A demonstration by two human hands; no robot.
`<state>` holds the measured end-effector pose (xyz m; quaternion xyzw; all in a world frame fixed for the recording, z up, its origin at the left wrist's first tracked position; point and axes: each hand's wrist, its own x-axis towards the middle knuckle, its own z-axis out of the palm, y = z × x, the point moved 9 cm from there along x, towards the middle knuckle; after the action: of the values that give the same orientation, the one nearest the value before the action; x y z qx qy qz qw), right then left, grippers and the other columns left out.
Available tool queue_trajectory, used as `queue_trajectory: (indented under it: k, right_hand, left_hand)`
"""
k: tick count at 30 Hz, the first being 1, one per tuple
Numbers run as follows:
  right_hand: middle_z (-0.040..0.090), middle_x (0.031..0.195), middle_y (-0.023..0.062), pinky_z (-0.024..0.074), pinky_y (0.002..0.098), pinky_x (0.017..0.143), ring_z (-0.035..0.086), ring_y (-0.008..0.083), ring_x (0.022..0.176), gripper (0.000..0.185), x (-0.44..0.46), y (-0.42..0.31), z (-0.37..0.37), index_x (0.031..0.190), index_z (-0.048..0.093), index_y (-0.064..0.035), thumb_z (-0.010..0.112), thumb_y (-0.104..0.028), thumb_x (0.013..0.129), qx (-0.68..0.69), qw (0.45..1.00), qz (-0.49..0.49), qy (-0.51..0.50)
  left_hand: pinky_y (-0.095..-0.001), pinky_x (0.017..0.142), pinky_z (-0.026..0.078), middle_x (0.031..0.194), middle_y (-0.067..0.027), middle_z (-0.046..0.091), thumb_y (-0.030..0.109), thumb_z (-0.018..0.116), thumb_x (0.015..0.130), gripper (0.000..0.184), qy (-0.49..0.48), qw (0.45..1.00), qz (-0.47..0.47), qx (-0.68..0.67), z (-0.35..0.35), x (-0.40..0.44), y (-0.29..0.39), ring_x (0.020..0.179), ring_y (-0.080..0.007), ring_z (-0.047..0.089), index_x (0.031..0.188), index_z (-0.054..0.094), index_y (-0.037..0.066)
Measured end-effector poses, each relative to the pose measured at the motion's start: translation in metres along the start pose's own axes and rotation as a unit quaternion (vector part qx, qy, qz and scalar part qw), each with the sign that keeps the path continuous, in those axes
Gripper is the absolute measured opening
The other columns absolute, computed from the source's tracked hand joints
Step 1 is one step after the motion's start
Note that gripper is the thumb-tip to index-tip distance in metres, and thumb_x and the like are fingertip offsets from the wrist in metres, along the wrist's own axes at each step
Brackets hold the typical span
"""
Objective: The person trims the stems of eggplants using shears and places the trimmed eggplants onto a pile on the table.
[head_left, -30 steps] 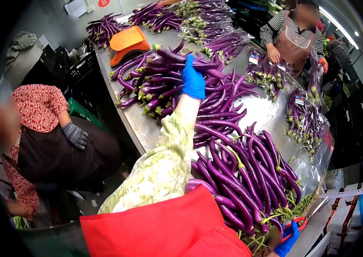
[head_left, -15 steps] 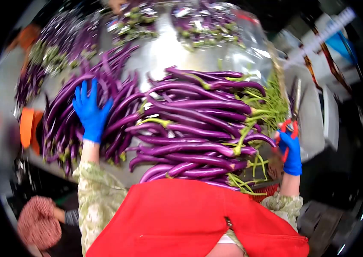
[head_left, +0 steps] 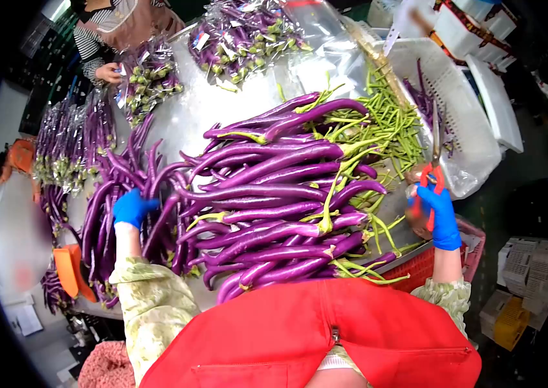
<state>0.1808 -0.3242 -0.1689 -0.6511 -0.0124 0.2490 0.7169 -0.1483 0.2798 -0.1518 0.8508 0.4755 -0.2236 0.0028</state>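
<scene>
Long purple eggplants [head_left: 267,194] lie side by side in front of me, their green stems mostly toward the right. More eggplants [head_left: 102,223] form a second heap at the left. My left hand [head_left: 133,208], in a blue glove, is on that left heap, fingers curled down around eggplants and partly hidden, thumb pointing right. At the table's right edge, my gloved right hand [head_left: 440,216] grips red-handled shears [head_left: 435,139], blades pointing up and away from me. Cut green stems [head_left: 393,126] are piled between the eggplants and the shears.
Bagged eggplants [head_left: 241,39] lie on the metal table [head_left: 190,77]; others [head_left: 76,142] are at the left. A co-worker's hand [head_left: 109,72] touches a bag across the table. A white crate [head_left: 474,149] stands right, a red basket [head_left: 409,266] below the edge, an orange object [head_left: 70,275] left.
My left hand has gone from spread fingers to curled ones on the left heap. The shears stay in my right hand. The view has shifted, showing more of the co-worker and crate.
</scene>
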Motion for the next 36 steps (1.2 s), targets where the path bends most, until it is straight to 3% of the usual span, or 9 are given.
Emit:
queue_trajectory:
  k: [5,7,16,19,21,25,30,34,36]
  right_hand:
    - [0.060,0.085,0.0076,0.0465,0.0278,0.071,0.058,0.0160,0.077,0.048,0.011,0.020,0.007,0.123,0.045,0.0032,0.062,-0.017,0.083,-0.005,0.999,0.024,-0.033]
    - [0.060,0.085,0.0075,0.0463,0.0275,0.071,0.058,0.0159,0.078,0.047,0.015,0.026,0.012,0.123,0.046,0.0034,0.062,-0.018,0.083,-0.018,0.999,0.023,-0.043]
    - [0.055,0.082,-0.0001,0.0410,0.0212,0.055,0.051,0.0070,0.062,0.058,0.022,0.031,0.025,0.131,0.044,-0.0016,0.066,-0.014,0.079,-0.027,0.997,0.047,-0.048]
    - [0.055,0.084,-0.0010,0.0411,0.0204,0.056,0.050,0.0065,0.064,0.055,0.018,0.027,0.015,0.129,0.046,-0.0018,0.066,-0.014,0.079,-0.042,0.999,0.012,-0.021]
    - [0.056,0.082,-0.0004,0.0421,0.0208,0.058,0.053,0.0072,0.066,0.044,0.014,0.029,0.003,0.120,0.051,-0.0011,0.065,-0.013,0.081,-0.014,1.000,-0.003,-0.013]
    - [0.059,0.082,0.0050,0.0457,0.0244,0.061,0.058,0.0121,0.070,0.043,0.004,0.036,-0.024,0.121,0.049,0.0004,0.063,-0.013,0.082,0.010,0.999,-0.001,0.042]
    - [0.060,0.088,0.0066,0.0479,0.0277,0.072,0.059,0.0164,0.079,0.046,0.009,0.045,-0.019,0.123,0.046,0.0029,0.062,-0.016,0.084,0.027,0.999,0.000,0.024]
    - [0.060,0.085,0.0073,0.0449,0.0236,0.058,0.057,0.0122,0.069,0.053,0.014,0.045,-0.005,0.129,0.042,0.0010,0.063,-0.015,0.083,0.023,0.999,-0.008,0.028]
    - [0.060,0.084,0.0068,0.0446,0.0237,0.060,0.055,0.0113,0.067,0.052,0.016,0.048,-0.002,0.129,0.043,-0.0003,0.063,-0.016,0.083,0.012,1.000,0.011,0.018]
  left_hand:
    - [-0.0367,0.086,0.047,0.109,-0.0154,0.062,0.029,0.065,0.082,0.040,0.154,0.864,0.376,-0.297,-0.091,-0.050,0.181,0.100,-0.0312,0.060,0.115,0.059,0.005]
    - [-0.0335,0.088,0.046,0.110,-0.0151,0.062,0.022,0.065,0.084,0.039,0.091,0.824,0.465,-0.310,-0.090,-0.061,0.245,0.100,-0.0243,0.060,0.119,0.058,0.006]
    - [-0.0448,0.080,0.049,0.101,-0.0196,0.062,0.020,0.064,0.075,0.031,0.098,0.860,0.486,-0.120,-0.075,-0.064,0.430,0.091,-0.0379,0.060,0.105,0.062,0.013]
    - [-0.0446,0.076,0.050,0.093,-0.0173,0.064,0.023,0.063,0.075,0.027,0.118,0.861,0.483,-0.106,-0.087,-0.059,0.428,0.084,-0.0358,0.062,0.100,0.065,0.013]
    - [-0.0417,0.069,0.051,0.086,-0.0134,0.061,0.028,0.068,0.071,0.022,0.245,0.764,0.585,-0.113,-0.130,-0.062,0.403,0.081,-0.0327,0.061,0.093,0.070,0.022]
    - [-0.0351,0.066,0.047,0.088,-0.0053,0.056,0.015,0.063,0.073,0.027,0.581,0.645,0.493,0.057,-0.239,-0.108,0.322,0.083,-0.0259,0.057,0.096,0.068,0.027]
    - [-0.0357,0.066,0.045,0.080,-0.0051,0.052,0.007,0.062,0.072,0.047,0.597,0.647,0.430,0.199,-0.304,-0.102,0.246,0.077,-0.0253,0.054,0.116,0.060,0.022]
    - [-0.0329,0.092,0.044,0.120,-0.0101,0.056,0.004,0.067,0.071,0.053,0.575,0.609,0.502,0.217,-0.317,-0.110,0.224,0.109,-0.0273,0.053,0.122,0.058,0.015]
    - [-0.0346,0.094,0.043,0.122,-0.0107,0.055,0.006,0.068,0.073,0.053,0.476,0.674,0.558,0.087,-0.304,-0.110,0.244,0.112,-0.0294,0.051,0.124,0.056,0.015]
